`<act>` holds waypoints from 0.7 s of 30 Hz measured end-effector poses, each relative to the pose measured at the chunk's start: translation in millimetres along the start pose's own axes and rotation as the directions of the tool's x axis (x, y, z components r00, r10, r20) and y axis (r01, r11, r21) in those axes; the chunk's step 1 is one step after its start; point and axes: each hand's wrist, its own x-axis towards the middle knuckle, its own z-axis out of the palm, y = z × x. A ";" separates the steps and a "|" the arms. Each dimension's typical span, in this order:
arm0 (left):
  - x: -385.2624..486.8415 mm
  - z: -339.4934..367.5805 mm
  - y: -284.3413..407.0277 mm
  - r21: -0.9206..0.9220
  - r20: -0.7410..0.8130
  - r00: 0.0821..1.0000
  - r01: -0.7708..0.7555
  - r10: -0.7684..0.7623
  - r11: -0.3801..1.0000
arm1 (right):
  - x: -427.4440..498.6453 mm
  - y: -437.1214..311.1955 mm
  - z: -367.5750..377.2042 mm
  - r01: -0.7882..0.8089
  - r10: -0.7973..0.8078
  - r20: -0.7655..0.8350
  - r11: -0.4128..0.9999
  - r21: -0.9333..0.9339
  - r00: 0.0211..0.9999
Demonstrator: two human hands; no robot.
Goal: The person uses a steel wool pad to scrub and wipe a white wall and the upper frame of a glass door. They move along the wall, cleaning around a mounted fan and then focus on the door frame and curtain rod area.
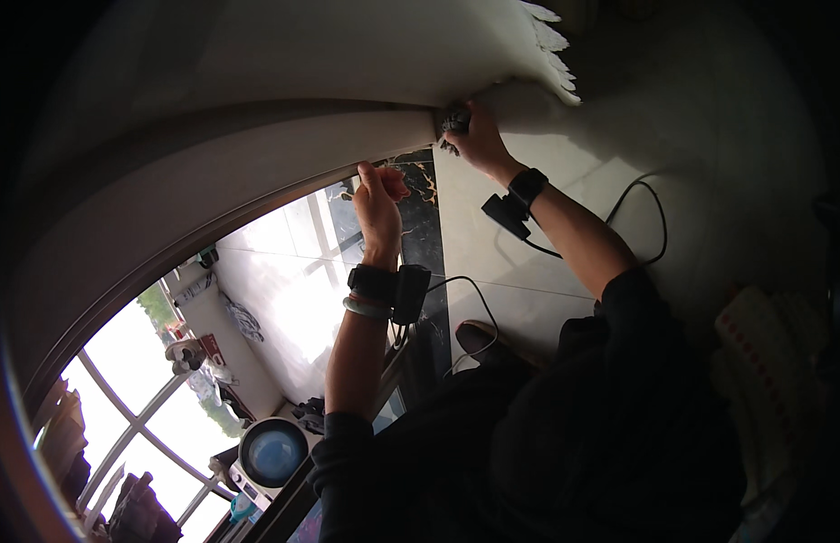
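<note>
My right hand (484, 141) is closed around a crumpled dark grey cloth (455, 122), at the lower end of a pale door frame (406, 130) beside the light wall. My left hand (379, 197) rests with its thumb by the frame's lower edge, its fingers curled loosely; no object shows in it. Both wrists carry black strapped devices with cables, and the left one also has a bangle. Beneath my hands lie pale floor tiles (528, 271) and a dark marbled threshold strip (420, 203).
Through the doorway stands a front-loading washing machine (274, 451) near large windows (135, 421). Clothes lie on the bright floor there. A cable loops beside my right arm. My foot (478, 339) stands near the threshold. A pale fabric item (759, 366) is at the right.
</note>
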 end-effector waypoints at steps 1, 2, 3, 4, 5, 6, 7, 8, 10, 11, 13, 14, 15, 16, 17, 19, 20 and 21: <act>0.1 -0.1 -0.2 0.003 0.001 1.000 0.002 -0.002 1.000 | 0.9 5.2 3.2 -0.016 0.018 0.043 1.000 -0.027 0.999; -0.3 -0.1 -0.5 0.005 0.002 1.000 -0.003 0.003 1.000 | 2.8 9.1 6.8 -0.031 0.036 0.085 0.998 -0.054 0.996; -0.4 -0.2 -1.0 0.004 0.004 1.000 0.000 0.000 1.000 | 3.6 11.5 10.7 -0.045 0.055 0.128 0.996 -0.082 0.990; -1.0 -0.2 -1.6 0.005 0.005 1.000 -0.004 0.004 1.000 | 4.2 12.2 14.8 -0.051 0.071 0.146 0.990 -0.133 0.987; -1.2 -0.2 -2.0 0.005 0.004 1.000 -0.015 0.015 1.000 | 4.4 11.1 18.7 -0.058 0.088 0.164 0.982 -0.182 0.982; -1.6 0.0 -2.5 0.005 0.005 1.000 -0.003 0.003 1.000 | 3.0 8.5 22.3 -0.072 0.106 0.149 0.973 -0.220 0.983; -1.7 0.3 -2.7 0.003 0.004 1.000 -0.002 0.002 1.000 | 2.0 4.9 25.3 -0.017 0.058 0.141 0.961 -0.277 0.988; -1.4 0.7 -2.9 0.002 0.003 1.000 0.007 -0.007 1.000 | -0.7 0.5 27.7 0.027 0.007 0.101 0.945 -0.326 0.995; -0.7 1.4 -3.1 -0.003 0.010 1.000 0.005 -0.005 1.000 | -7.1 -8.1 29.3 0.047 -0.028 0.060 0.932 -0.359 0.998; 0.1 1.7 -3.0 0.000 0.004 1.000 0.010 -0.010 1.000 | -10.2 -12.2 29.1 -0.012 0.029 0.104 0.988 -0.157 0.994; 0.4 2.6 -2.9 -0.013 0.014 1.000 0.008 -0.008 1.000 | -15.6 -19.6 26.3 -0.169 0.123 0.185 0.949 0.265 0.975; 0.0 2.6 -3.0 -0.020 0.024 1.000 -0.001 0.001 1.000 | -15.5 -22.4 24.2 -0.265 0.193 0.257 0.920 0.289 0.947; -0.5 3.2 -3.1 -0.003 0.012 1.000 0.005 -0.005 1.000 | -16.5 -26.2 22.6 -0.200 0.180 0.163 0.973 0.113 0.970; -0.4 3.3 -3.0 0.013 0.013 1.000 -0.005 0.005 1.000 | -15.8 -30.1 21.7 -0.115 0.119 0.129 0.993 -0.038 0.985; -0.1 3.3 -2.4 0.028 0.012 1.000 -0.028 0.028 0.999 | -14.1 -34.6 20.6 -0.060 0.076 0.070 0.977 -0.204 0.995; 0.0 3.8 -2.3 0.001 0.010 1.000 -0.002 0.002 1.000 | -13.3 -46.0 21.6 -0.017 0.020 0.024 0.993 -0.116 1.000; 0.4 5.0 -2.6 -0.004 -0.001 1.000 -0.005 0.005 1.000 | -16.2 -52.8 22.6 0.040 -0.042 -0.025 0.996 -0.077 0.999; 0.8 4.8 -2.6 -0.011 -0.018 1.000 -0.013 0.013 1.000 | -17.7 -60.0 23.5 0.100 -0.103 -0.072 0.994 -0.041 0.992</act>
